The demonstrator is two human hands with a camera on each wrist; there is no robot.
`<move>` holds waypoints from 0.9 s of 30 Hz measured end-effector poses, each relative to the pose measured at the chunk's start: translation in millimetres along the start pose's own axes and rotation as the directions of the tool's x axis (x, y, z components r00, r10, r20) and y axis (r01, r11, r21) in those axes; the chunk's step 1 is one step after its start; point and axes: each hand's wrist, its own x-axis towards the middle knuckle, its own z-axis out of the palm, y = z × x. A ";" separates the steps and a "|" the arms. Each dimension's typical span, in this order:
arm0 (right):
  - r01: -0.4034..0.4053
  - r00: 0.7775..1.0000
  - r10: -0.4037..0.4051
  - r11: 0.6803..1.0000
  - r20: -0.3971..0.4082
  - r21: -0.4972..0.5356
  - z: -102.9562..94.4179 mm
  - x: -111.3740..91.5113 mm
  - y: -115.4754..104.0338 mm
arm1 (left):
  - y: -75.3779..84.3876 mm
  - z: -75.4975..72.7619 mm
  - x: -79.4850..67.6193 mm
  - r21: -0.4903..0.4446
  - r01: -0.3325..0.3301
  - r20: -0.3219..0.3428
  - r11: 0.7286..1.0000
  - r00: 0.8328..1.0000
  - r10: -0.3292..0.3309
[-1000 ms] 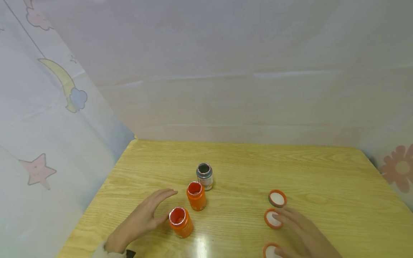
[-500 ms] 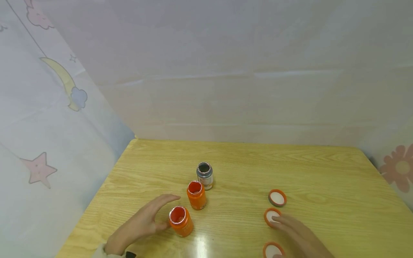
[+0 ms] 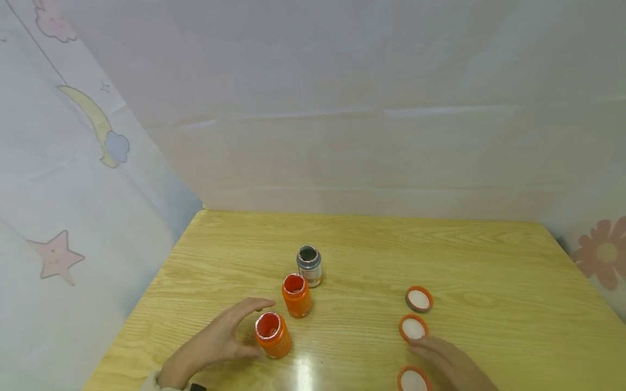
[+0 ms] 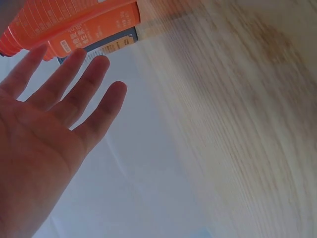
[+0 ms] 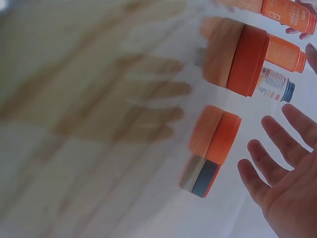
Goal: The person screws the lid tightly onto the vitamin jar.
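Note:
An uncapped orange jar (image 3: 274, 341) stands upright in the head view, with my left hand (image 3: 217, 336) beside its left side. The thumb and fingers are spread around that side; whether they touch it I cannot tell. In the left wrist view the left palm (image 4: 39, 153) faces up with its fingers extended. My right hand (image 3: 452, 363) is over the right side of the table, close to a middle orange lid (image 3: 413, 328) and a near orange lid (image 3: 413, 380). In the right wrist view its fingers (image 5: 285, 134) are loosely spread and hold nothing.
Behind the near jar stand a second orange jar (image 3: 297, 297) and a grey jar (image 3: 310, 267), both uncapped. A grey-and-orange lid (image 3: 419, 299) lies beyond the other lids on the wooden table (image 3: 362, 255). Pale printed cloth (image 3: 342, 157) hangs behind.
My right hand has moved left and slightly toward me, uncovering more of the middle and near lids. The left hand has shifted slightly lower beside the near jar. Jars and lids stay put.

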 end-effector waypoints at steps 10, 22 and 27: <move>0.043 0.999 -0.042 0.998 0.021 -0.043 1.9 -1.8 4.5 | 4.4 1.9 -0.1 -0.042 -0.034 -0.022 0.999 0.999 0.033; 0.046 0.999 -0.045 0.997 0.021 -0.054 5.7 -6.7 7.0 | 5.0 7.6 2.3 -0.077 -0.008 -0.022 0.997 1.000 0.007; 0.048 0.999 -0.047 0.997 0.010 -0.062 6.5 -6.8 4.4 | 5.1 7.9 3.8 -0.094 -0.005 -0.010 0.996 1.000 0.004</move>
